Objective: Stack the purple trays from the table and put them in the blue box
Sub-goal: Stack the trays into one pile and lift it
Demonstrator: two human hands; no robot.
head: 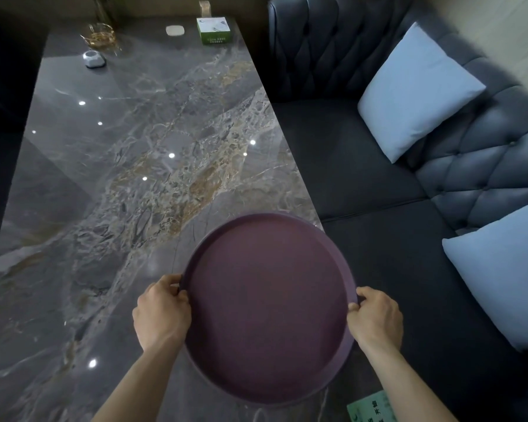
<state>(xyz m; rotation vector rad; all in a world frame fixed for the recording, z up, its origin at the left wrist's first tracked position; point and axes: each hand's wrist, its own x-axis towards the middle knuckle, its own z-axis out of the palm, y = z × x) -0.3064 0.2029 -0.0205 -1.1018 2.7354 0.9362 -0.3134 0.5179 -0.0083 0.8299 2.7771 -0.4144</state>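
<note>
While both hands, left hand and right hand, clamp the purple tray at the table's sofa-side edge, uneven grip could tip it.

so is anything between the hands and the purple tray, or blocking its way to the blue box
Nothing between them: the left hand and right hand already grip the purple tray by opposite rims. The blue box is out of view, so that path cannot be judged.
</note>
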